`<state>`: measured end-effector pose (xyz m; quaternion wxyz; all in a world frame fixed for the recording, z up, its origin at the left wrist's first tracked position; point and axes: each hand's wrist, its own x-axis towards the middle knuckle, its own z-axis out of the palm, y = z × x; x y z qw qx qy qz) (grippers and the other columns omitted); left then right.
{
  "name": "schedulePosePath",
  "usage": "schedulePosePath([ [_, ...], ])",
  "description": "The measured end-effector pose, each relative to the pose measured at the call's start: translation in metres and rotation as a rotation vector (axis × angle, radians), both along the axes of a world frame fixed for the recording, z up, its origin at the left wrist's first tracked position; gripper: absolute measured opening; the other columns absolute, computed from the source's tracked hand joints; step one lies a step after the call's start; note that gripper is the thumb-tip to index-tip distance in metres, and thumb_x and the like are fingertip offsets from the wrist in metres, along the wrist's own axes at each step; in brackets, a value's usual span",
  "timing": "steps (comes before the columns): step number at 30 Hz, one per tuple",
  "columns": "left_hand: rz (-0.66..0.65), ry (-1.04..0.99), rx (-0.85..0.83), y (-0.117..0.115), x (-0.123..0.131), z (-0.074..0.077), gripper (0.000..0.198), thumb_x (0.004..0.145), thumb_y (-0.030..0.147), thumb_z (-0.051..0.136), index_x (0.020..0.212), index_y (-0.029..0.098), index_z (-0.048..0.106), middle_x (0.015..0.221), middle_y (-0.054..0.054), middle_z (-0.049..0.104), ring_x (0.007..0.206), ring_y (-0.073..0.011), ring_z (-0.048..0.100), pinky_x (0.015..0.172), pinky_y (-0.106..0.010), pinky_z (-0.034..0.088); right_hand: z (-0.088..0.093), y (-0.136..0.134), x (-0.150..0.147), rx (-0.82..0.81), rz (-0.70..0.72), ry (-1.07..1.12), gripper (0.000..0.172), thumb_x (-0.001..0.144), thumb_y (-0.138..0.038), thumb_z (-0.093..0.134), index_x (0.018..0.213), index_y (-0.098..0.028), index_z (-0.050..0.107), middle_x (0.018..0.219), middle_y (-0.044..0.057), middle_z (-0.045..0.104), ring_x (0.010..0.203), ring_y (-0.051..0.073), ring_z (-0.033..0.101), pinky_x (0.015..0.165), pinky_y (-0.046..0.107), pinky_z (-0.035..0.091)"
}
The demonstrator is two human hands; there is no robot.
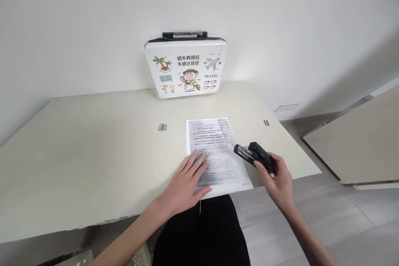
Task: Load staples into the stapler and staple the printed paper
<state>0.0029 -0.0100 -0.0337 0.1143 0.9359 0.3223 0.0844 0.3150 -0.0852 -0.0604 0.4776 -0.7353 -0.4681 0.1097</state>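
A stack of printed paper (215, 149) lies on the pale table (93, 153), close to its front edge. My left hand (187, 181) rests flat on the lower left part of the paper, fingers spread. In my right hand (279, 178) is a black stapler (257, 156), held between thumb and fingers. The stapler's jaws point left, its front end by the right edge of the paper.
A white case (187, 68) with cartoon prints and a black handle stands against the wall at the back. Small grey staple strips (162, 126) lie left of the paper, and more strips (266, 123) lie at the right. A pale panel (358, 141) stands beyond the table's right side.
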Motion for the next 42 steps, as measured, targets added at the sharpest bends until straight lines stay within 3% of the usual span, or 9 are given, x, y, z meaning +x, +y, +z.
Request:
schedulePosePath([
  [6, -0.018, -0.047, -0.03, 0.058, 0.098, -0.024, 0.078, 0.107, 0.067, 0.036, 0.165, 0.015, 0.034, 0.174, -0.011, 0.022, 0.163, -0.0334, 0.008, 0.132, -0.056, 0.016, 0.002, -0.031, 0.006, 0.05, -0.021, -0.026, 0.04, 0.092, -0.055, 0.07, 0.115, -0.022, 0.063, 0.105, 0.01, 0.072, 0.09, 0.025, 0.071, 0.078, 0.038, 0.059],
  [9, -0.034, -0.05, -0.058, 0.078, 0.141, -0.03, 0.081, 0.105, 0.067, 0.039, 0.164, 0.013, 0.035, 0.175, -0.014, 0.021, 0.163, -0.0353, 0.007, 0.132, -0.056, 0.013, 0.006, -0.034, 0.008, 0.053, -0.045, -0.03, 0.042, 0.093, -0.055, 0.07, 0.117, -0.022, 0.062, 0.106, 0.011, 0.072, 0.091, 0.026, 0.071, 0.072, 0.035, 0.059],
  [12, -0.04, -0.056, -0.094, 0.088, 0.17, -0.032, 0.079, 0.104, 0.06, 0.047, 0.164, 0.01, 0.034, 0.174, -0.015, 0.02, 0.163, -0.0362, 0.006, 0.132, -0.056, 0.011, 0.01, -0.033, 0.007, 0.058, -0.062, -0.012, 0.045, 0.092, -0.056, 0.07, 0.119, -0.022, 0.062, 0.109, 0.012, 0.073, 0.092, 0.027, 0.071, 0.062, 0.031, 0.057],
  [14, -0.042, -0.126, -0.131, 0.088, 0.174, -0.03, 0.076, 0.105, 0.056, 0.049, 0.164, 0.012, 0.034, 0.174, -0.015, 0.023, 0.163, -0.0345, 0.008, 0.133, -0.054, 0.011, 0.012, -0.032, 0.006, 0.074, -0.052, -0.004, 0.043, 0.092, -0.054, 0.07, 0.119, -0.021, 0.063, 0.11, 0.012, 0.073, 0.092, 0.026, 0.071, 0.065, 0.032, 0.058],
  [18, 0.015, -0.407, -0.287, 0.071, 0.136, -0.02, 0.063, 0.108, 0.055, 0.044, 0.161, 0.022, 0.041, 0.171, -0.009, 0.035, 0.161, -0.0262, 0.026, 0.131, -0.044, 0.025, 0.017, -0.03, 0.001, 0.096, 0.018, 0.012, 0.036, 0.095, -0.05, 0.069, 0.117, -0.022, 0.063, 0.103, 0.009, 0.073, 0.089, 0.024, 0.071, 0.072, 0.033, 0.059],
  [23, 0.176, -0.492, -0.41, 0.037, 0.036, -0.005, 0.048, 0.107, 0.045, 0.052, 0.152, 0.029, 0.054, 0.161, -0.005, 0.053, 0.152, -0.0272, 0.045, 0.127, -0.046, 0.033, 0.019, -0.016, -0.012, -0.012, 0.271, 0.028, 0.03, 0.1, -0.046, 0.064, 0.119, -0.024, 0.061, 0.103, 0.008, 0.072, 0.087, 0.023, 0.069, 0.066, 0.031, 0.057],
  [30, 0.519, -0.764, -0.571, 0.018, -0.069, 0.01, 0.033, 0.097, 0.043, 0.069, 0.125, 0.027, 0.075, 0.137, -0.009, 0.071, 0.133, -0.0318, 0.062, 0.113, -0.042, 0.048, 0.016, 0.044, -0.073, -0.048, 0.666, 0.01, 0.021, 0.102, -0.041, 0.062, 0.116, -0.026, 0.06, 0.107, 0.007, 0.069, 0.093, 0.024, 0.068, 0.075, 0.034, 0.057],
  [36, 0.692, -1.42, -0.743, 0.015, -0.089, 0.001, 0.028, 0.095, 0.046, 0.072, 0.106, 0.021, 0.076, 0.105, -0.009, 0.076, 0.109, -0.0268, 0.071, 0.107, -0.042, 0.052, 0.014, 0.077, -0.123, -0.093, 0.787, 0.027, 0.024, 0.101, -0.042, 0.062, 0.12, -0.027, 0.062, 0.117, 0.009, 0.068, 0.104, 0.026, 0.067, 0.073, 0.035, 0.058],
  [42, 0.694, -1.28, -0.72, 0.012, -0.084, -0.002, 0.027, 0.098, 0.048, 0.068, 0.102, 0.022, 0.074, 0.1, -0.006, 0.073, 0.102, -0.0239, 0.07, 0.104, -0.042, 0.052, 0.006, 0.065, -0.118, -0.102, 0.748, 0.148, 0.039, 0.11, -0.044, 0.042, 0.144, -0.029, 0.054, 0.139, 0.008, 0.066, 0.13, 0.025, 0.062, 0.113, 0.046, 0.048],
])
